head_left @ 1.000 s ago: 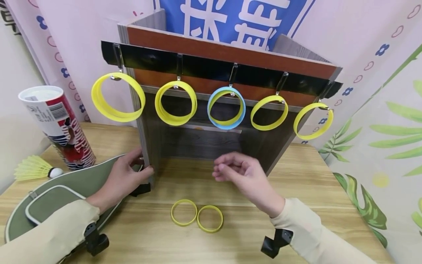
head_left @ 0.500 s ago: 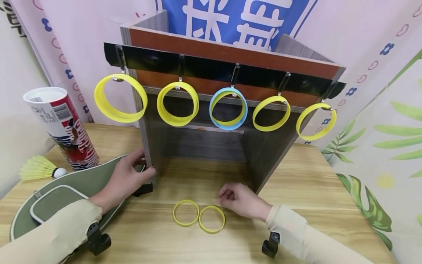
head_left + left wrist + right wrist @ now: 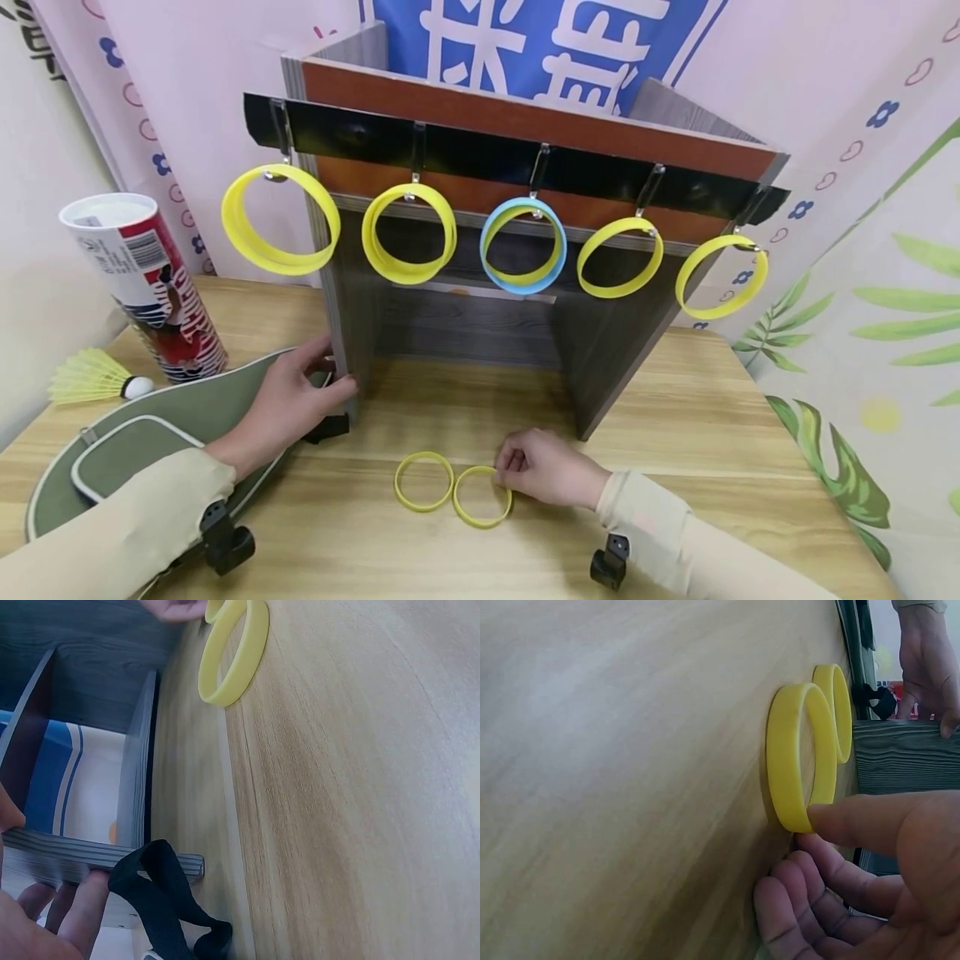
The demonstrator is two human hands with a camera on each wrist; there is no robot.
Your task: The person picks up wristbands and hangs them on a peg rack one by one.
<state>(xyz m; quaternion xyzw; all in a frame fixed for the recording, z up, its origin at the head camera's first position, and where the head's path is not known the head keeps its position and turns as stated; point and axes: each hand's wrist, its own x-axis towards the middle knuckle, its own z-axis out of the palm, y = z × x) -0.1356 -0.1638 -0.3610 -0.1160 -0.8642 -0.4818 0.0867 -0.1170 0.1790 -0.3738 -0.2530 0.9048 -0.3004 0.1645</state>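
Observation:
Two yellow silicone wristbands lie side by side on the wooden table. My right hand [image 3: 551, 468] pinches the rim of the right wristband [image 3: 480, 525]; in the right wrist view the thumb lies inside this wristband [image 3: 784, 765] and the fingertips sit outside it. The left wristband [image 3: 400, 497] lies untouched beside it. My left hand [image 3: 288, 404] grips the left side panel of a grey wooden shelf [image 3: 309, 196], thumb in front and fingers behind, as the left wrist view also shows. More yellow bands and a blue-edged band [image 3: 491, 271] hang from metal hooks along the shelf's black strip [image 3: 480, 158].
At the left stand a red and white snack can [image 3: 153, 283] and a yellow shuttlecock [image 3: 88, 377]. A green racket bag [image 3: 225, 400] lies under my left forearm, its black strap [image 3: 176, 892] by the panel foot. A patterned curtain [image 3: 225, 83] hangs behind.
My right hand has come down and toward me from the shelf's opening to the right wristband and now pinches its rim. My left hand keeps its grip on the panel.

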